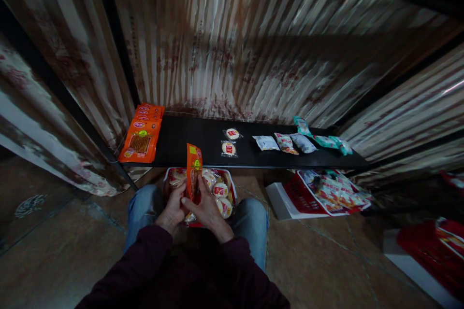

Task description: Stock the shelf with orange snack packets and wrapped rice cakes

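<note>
Between my knees, my left hand (176, 208) and my right hand (207, 206) both grip the lower part of an orange snack packet (195, 166), which stands upright in front of me. Directly beneath it is an open box (234, 188) of round wrapped cakes (224, 206), partly hidden by my hands. On the black shelf (188, 135) ahead, a row of similar orange packets (140, 137) lies overlapped at the left end. Two round wrapped cakes (228, 148) sit near the shelf's middle.
Small white packets (266, 143) and green packets (328, 142) lie along the shelf's right part. On the floor to the right stand a red box of packets (308, 198) and another red box (427, 251). Black posts (116, 34) and a pleated curtain (217, 58) enclose the shelf.
</note>
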The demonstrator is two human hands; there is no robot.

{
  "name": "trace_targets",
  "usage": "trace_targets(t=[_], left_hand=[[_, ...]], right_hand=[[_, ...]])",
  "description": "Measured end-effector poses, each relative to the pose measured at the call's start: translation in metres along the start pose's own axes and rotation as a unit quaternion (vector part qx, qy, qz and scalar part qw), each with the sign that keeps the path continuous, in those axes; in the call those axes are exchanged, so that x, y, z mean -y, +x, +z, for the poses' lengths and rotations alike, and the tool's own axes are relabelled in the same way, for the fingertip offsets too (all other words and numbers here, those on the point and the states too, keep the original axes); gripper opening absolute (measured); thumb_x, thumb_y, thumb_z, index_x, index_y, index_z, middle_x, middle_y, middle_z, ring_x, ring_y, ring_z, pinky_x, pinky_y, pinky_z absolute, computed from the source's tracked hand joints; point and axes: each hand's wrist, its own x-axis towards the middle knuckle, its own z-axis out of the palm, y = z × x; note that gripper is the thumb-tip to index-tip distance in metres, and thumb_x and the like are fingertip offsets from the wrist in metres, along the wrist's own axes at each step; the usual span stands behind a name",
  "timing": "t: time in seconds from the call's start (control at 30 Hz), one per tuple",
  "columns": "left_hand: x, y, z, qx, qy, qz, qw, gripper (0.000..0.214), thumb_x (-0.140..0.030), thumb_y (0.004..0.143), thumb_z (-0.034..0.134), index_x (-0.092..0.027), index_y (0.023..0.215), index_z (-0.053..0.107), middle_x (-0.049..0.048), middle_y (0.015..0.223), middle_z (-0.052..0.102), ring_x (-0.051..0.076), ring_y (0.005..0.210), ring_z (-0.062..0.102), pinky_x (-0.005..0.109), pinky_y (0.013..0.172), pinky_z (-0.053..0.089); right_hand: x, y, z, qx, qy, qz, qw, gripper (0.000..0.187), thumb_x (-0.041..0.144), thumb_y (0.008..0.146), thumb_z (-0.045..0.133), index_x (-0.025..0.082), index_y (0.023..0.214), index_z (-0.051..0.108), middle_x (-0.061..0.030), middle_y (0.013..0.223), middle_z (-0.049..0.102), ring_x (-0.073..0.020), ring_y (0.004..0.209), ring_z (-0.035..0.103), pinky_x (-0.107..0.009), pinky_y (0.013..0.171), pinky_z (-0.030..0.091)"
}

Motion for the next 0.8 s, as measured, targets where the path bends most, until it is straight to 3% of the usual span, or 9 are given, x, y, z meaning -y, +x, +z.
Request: trace_targets(t=[0.17,0.37,0.47,0.63,0.8], left_hand=[[-0.002,-0.003,0.005,0.039,0.032,0.044,0.998,0.046,-0.008,0.071,0.065,-0.02,0.115,0.063,0.0049,0.111,0.069,0.02,0.104,0.063,0.029,0.093,0.05],[-0.011,-0.004,0.015,0.038,0.089,0.116,0.989,0.052,-0.011,0.066,0.073,-0.024,0.115,0.063,0.0048,0.126,0.061,0.022,0.121,0.052,0.029,0.102,0.041],[-0.011,-0.002,0.015,0.024,0.115,0.136,0.984,0.053,-0.012,0.065,0.074,-0.024,0.115,0.062,0.0051,0.127,0.06,0.022,0.12,0.052,0.032,0.101,0.041],[-0.009,0.006,0.009,-0.012,0.13,0.188,0.973,0.065,-0.004,0.06,0.073,-0.029,0.118,0.058,0.0032,0.121,0.062,0.021,0.112,0.057,0.033,0.097,0.044],[-0.02,0.01,0.006,-0.074,0.151,0.201,0.965,0.059,-0.006,0.06,0.074,-0.025,0.113,0.059,0.0046,0.109,0.064,0.019,0.101,0.061,0.032,0.09,0.046]], right_hand=[[0.008,0.006,-0.007,0.025,0.054,-0.056,0.997,0.06,0.016,0.075,0.053,0.019,0.135,0.046,-0.0081,0.131,0.057,-0.0236,0.123,0.051,-0.043,0.107,0.037],[0.0,0.011,-0.002,0.005,0.175,-0.019,0.984,0.042,0.03,0.085,0.048,0.023,0.125,0.057,-0.0047,0.121,0.063,-0.0242,0.117,0.055,-0.044,0.102,0.042],[-0.009,0.013,0.006,-0.024,0.278,0.032,0.96,0.039,0.038,0.083,0.053,0.021,0.117,0.062,-0.0053,0.115,0.067,-0.0242,0.107,0.061,-0.042,0.093,0.049],[-0.015,0.015,0.016,-0.076,0.426,0.125,0.893,0.043,0.048,0.072,0.065,0.018,0.103,0.064,-0.0078,0.092,0.072,-0.0234,0.078,0.068,-0.037,0.069,0.057],[-0.009,0.02,0.016,-0.087,0.446,0.126,0.882,0.041,0.048,0.07,0.066,0.02,0.1,0.063,-0.0062,0.087,0.071,-0.0213,0.07,0.068,-0.036,0.063,0.056]])
